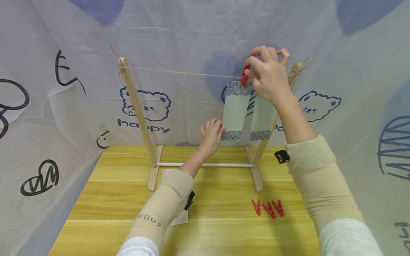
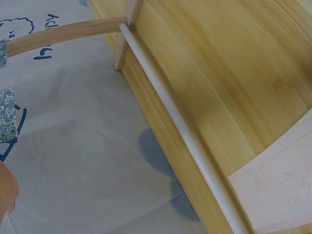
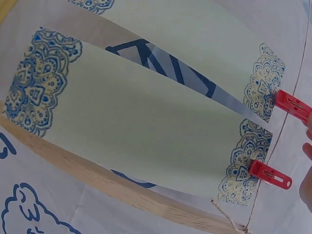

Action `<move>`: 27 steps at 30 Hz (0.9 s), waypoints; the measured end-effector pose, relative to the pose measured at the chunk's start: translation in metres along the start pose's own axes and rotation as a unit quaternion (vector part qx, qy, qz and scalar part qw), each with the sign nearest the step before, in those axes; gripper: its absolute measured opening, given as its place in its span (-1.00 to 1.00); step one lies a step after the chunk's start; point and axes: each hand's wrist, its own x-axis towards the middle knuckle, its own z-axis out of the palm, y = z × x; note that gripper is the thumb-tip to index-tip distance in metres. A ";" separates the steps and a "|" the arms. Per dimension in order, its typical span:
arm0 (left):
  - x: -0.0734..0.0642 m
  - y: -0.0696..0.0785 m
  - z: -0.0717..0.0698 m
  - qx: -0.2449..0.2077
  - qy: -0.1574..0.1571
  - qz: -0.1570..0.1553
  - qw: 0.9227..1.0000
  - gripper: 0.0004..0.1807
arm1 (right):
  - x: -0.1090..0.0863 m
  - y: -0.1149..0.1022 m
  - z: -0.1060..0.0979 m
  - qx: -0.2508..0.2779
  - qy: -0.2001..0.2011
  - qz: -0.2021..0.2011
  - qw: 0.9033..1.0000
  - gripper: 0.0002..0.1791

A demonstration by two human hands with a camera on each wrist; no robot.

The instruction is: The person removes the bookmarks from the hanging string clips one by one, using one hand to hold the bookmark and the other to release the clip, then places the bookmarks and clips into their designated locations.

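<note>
My right hand [image 1: 269, 74] pinches a red clothespin [image 1: 245, 75] at the string [image 1: 179, 72]. That clothespin sits over the patterned top edge of a pale green paper strip [image 1: 237, 113] with blue ornamental bands. Beside it on the right hangs a second matching strip [image 3: 146, 117], clipped to the string by another red clothespin [image 3: 270, 174]. My left hand [image 1: 212, 136] is at the first strip's lower left edge with fingers loosely bent. Only a sliver of the left hand [image 2: 7, 187] enters the left wrist view, its fingertips hidden.
A wooden frame with a left post [image 1: 136, 103] and a white crossbar [image 1: 224, 165] stands on the wooden table [image 1: 224, 220]. Three red clothespins [image 1: 269, 209] lie at front right. Pale patterned paper [image 2: 278, 180] lies partly under my left forearm. Printed cloth [image 1: 179, 39] hangs behind.
</note>
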 end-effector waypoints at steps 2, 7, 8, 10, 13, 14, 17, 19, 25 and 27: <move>0.000 0.000 -0.001 0.000 0.002 0.001 1.000 -0.76 | 0.000 -0.001 0.000 0.002 0.011 -0.001 1.000 -0.85; -0.001 -0.001 -0.002 -0.001 0.005 0.005 1.000 -0.77 | 0.000 0.000 0.001 -0.003 0.036 -0.009 0.999 -0.84; -0.001 -0.001 -0.002 -0.001 0.006 0.005 1.000 -0.77 | 0.001 0.001 0.002 -0.004 0.040 -0.010 0.999 -0.84; -0.001 -0.001 -0.002 -0.003 0.007 0.007 1.000 -0.77 | 0.001 0.001 0.002 -0.010 0.046 -0.014 0.999 -0.83; -0.001 -0.001 -0.003 -0.006 0.006 0.008 1.000 -0.77 | 0.001 0.001 0.001 -0.013 0.052 -0.018 0.998 -0.82; -0.001 -0.001 -0.003 -0.008 0.006 0.009 1.000 -0.77 | 0.001 0.000 0.001 -0.013 0.054 -0.019 0.998 -0.81; -0.001 -0.002 -0.004 -0.011 0.005 0.010 1.000 -0.76 | 0.000 0.000 -0.001 -0.013 0.062 -0.023 0.998 -0.81; -0.001 -0.003 -0.004 -0.011 0.005 0.011 1.000 -0.76 | 0.000 -0.001 -0.002 -0.012 0.067 -0.025 0.997 -0.80; -0.002 -0.004 -0.006 -0.010 0.007 0.008 1.000 -0.76 | -0.001 -0.002 -0.005 -0.011 0.076 -0.026 0.997 -0.78; -0.003 -0.004 -0.006 -0.010 0.006 0.007 1.000 -0.76 | -0.001 -0.002 -0.006 -0.011 0.078 -0.025 0.997 -0.78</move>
